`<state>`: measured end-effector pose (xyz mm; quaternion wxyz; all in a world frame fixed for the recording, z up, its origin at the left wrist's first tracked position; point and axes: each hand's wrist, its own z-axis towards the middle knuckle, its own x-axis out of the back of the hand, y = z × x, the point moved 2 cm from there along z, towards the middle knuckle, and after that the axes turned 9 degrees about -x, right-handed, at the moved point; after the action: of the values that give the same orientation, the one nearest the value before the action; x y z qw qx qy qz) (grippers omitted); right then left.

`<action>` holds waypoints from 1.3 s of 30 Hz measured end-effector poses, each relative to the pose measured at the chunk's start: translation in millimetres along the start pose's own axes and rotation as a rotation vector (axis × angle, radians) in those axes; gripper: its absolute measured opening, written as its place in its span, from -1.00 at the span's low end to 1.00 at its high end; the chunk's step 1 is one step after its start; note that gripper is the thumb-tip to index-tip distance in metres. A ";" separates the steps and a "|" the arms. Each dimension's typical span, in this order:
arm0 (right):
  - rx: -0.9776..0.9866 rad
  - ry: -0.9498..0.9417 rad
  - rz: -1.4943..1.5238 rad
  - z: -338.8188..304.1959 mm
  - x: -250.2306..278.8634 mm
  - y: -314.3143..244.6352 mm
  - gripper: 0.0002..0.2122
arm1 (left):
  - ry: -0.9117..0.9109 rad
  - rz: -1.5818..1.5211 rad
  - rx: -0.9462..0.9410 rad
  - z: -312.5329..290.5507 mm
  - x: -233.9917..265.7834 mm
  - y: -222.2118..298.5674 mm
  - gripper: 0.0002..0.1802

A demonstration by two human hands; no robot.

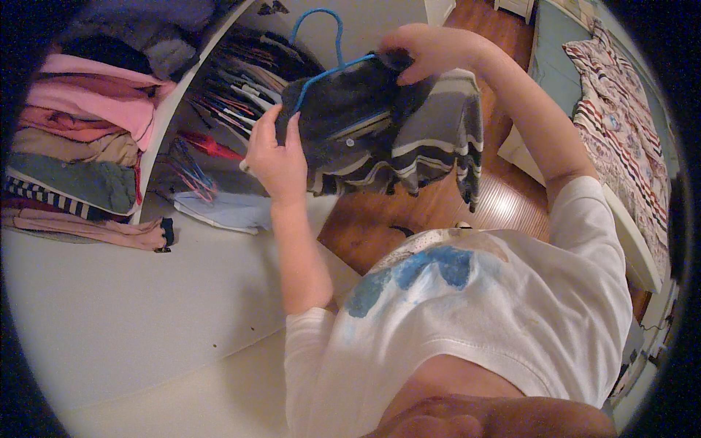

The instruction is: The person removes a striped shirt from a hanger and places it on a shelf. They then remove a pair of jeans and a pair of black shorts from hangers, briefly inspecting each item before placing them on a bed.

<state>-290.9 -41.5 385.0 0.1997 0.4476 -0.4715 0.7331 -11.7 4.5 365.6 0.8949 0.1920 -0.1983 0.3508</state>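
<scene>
A dark grey knit garment (343,106) hangs on a blue hanger (338,67), held up in front of me at the wardrobe. Grey, black and cream stripes run along its lower edge, and a small button shows on the front. My left hand (276,157) is closed on its left shoulder, thumb and fingers pinching near the hanger's end. At the opposite shoulder, my right hand (427,55) grips the dark cloth by the hanger's right arm. The hanger's hook points upward, free of any rail. Cloth hides the hanger's right end.
Folded clothes (91,106) are stacked in the left compartment, beside a white upright panel (171,98). Several hangers (248,95) crowd the compartment behind the garment, with light blue cloth (219,209) below. To the right, a bed carries patterned fabric (617,109); wooden floor (380,230) lies between.
</scene>
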 end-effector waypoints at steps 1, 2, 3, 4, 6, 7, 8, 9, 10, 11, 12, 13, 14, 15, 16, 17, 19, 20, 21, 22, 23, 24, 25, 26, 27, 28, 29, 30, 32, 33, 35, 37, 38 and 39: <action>-0.125 -0.026 -0.034 -3.1 -1.3 9.8 -0.60 | -0.001 0.004 0.009 1.6 2.3 0.3 -0.73; -0.109 0.085 -0.144 -4.6 -0.9 13.5 -0.64 | -0.014 -0.004 0.018 2.8 3.6 0.5 -0.68; -0.083 0.134 -0.161 -1.0 -2.6 16.6 -0.71 | -0.027 -0.005 0.049 3.6 2.9 4.0 -0.68; -0.057 0.183 -0.178 4.9 -4.4 19.1 -0.76 | -0.040 -0.005 0.079 4.3 2.2 10.4 -0.67; -0.003 0.290 -0.184 13.6 -17.7 25.3 -0.76 | -0.033 0.002 0.072 4.0 1.0 14.5 -0.65; 0.023 0.351 -0.176 15.7 -28.3 29.2 -0.76 | -0.010 0.004 0.032 4.0 0.0 15.8 -0.65; 0.049 0.412 -0.169 16.8 -34.9 32.8 -0.76 | 0.012 0.005 -0.008 4.4 -0.8 17.1 -0.64; -0.114 0.372 0.066 18.8 -39.1 35.1 -0.76 | -0.018 0.044 -0.031 3.2 0.1 16.4 -0.65; -0.277 0.327 0.301 19.5 -44.2 36.9 -0.76 | -0.048 0.082 -0.054 2.0 2.6 15.3 -0.66; -0.438 0.277 0.536 19.1 -49.0 37.6 -0.75 | -0.078 0.119 -0.078 1.4 4.8 14.6 -0.67; -0.582 0.212 0.752 17.6 -50.0 33.0 -0.75 | -0.092 0.149 -0.109 0.3 7.7 14.3 -0.70; -0.625 0.168 0.941 18.0 -52.1 28.2 -0.75 | -0.106 0.178 -0.141 -0.3 10.5 14.4 -0.73; -0.666 0.122 1.130 18.9 -54.9 23.8 -0.75 | -0.120 0.207 -0.172 -0.8 12.6 13.7 -0.75; -0.704 0.073 1.317 18.8 -56.0 20.3 -0.74 | -0.112 0.215 -0.166 -0.4 14.7 11.2 -0.79; -0.642 0.041 1.176 19.5 -54.1 17.6 -0.73 | -0.105 0.224 -0.159 0.1 16.3 7.7 -0.81; -0.578 0.010 1.034 20.2 -52.6 14.7 -0.72 | -0.098 0.233 -0.153 0.3 18.0 5.6 -0.84; -0.418 -0.004 0.805 20.6 -48.7 12.1 -0.71 | -0.071 0.310 -0.142 2.3 22.6 4.0 -0.85; -0.323 0.012 0.716 17.8 -45.1 15.0 -0.70 | -0.077 0.348 -0.140 4.3 26.4 1.4 -0.84; -0.228 0.027 0.624 15.2 -40.2 18.2 -0.70 | -0.081 0.384 -0.138 4.6 29.2 -1.6 -0.83; -0.141 0.081 0.306 16.7 -30.1 26.4 -0.73 | -0.079 0.396 -0.134 3.9 28.4 -4.4 -0.81; -0.167 0.078 0.154 19.0 -26.5 31.4 -0.74 | -0.083 0.396 -0.130 4.4 26.8 -4.9 -0.81; -0.189 0.076 0.003 22.1 -24.3 33.9 -0.74 | -0.087 0.401 -0.126 5.8 26.6 -4.9 -0.81; -0.211 0.074 -0.147 23.9 -23.4 36.3 -0.74 | -0.091 0.404 -0.123 6.1 27.0 -4.9 -0.81; -0.133 0.169 -0.163 24.3 -27.1 39.4 -0.81 | -0.095 0.418 -0.117 5.0 27.9 -5.2 -0.81; -0.126 0.145 -0.112 25.3 -26.6 34.8 -0.81 | -0.096 0.432 -0.112 3.8 27.9 -6.2 -0.80; -0.119 0.121 -0.061 26.0 -25.6 26.9 -0.81 | -0.098 0.445 -0.106 2.6 27.9 -7.3 -0.80; -0.111 0.097 -0.010 27.0 -25.3 22.5 -0.81 | -0.086 0.429 -0.103 1.1 28.4 -9.4 -0.81; -0.129 0.078 0.128 29.4 -27.9 30.4 -0.79 | -0.074 0.406 -0.103 0.3 27.9 -12.0 -0.81; -0.171 0.044 0.411 31.4 -38.0 53.9 -0.76 | -0.049 0.377 -0.115 2.2 27.5 -10.2 -0.82; -0.265 -0.016 0.616 30.2 -42.8 55.9 -0.75 | -0.037 0.380 -0.119 3.8 28.9 -8.1 -0.82; -0.454 -0.137 1.026 28.2 -51.9 57.6 -0.71 | -0.019 0.387 -0.139 5.7 31.4 -5.5 -0.82; -0.567 -0.013 0.587 30.1 -56.2 42.4 -0.68 | -0.006 0.406 -0.169 6.9 34.3 -6.7 -0.83; -0.615 0.049 0.364 30.7 -56.1 37.1 -0.67 | 0.003 0.379 -0.165 7.1 34.3 -7.9 -0.82; -0.562 0.080 0.171 32.8 -56.5 38.8 -0.65 | 0.007 0.372 -0.162 7.6 33.9 -7.9 -0.82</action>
<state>-273.9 -81.1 322.5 0.2717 0.3040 -0.6839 0.6050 15.1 14.2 387.0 0.8278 0.0782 -0.2549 0.4935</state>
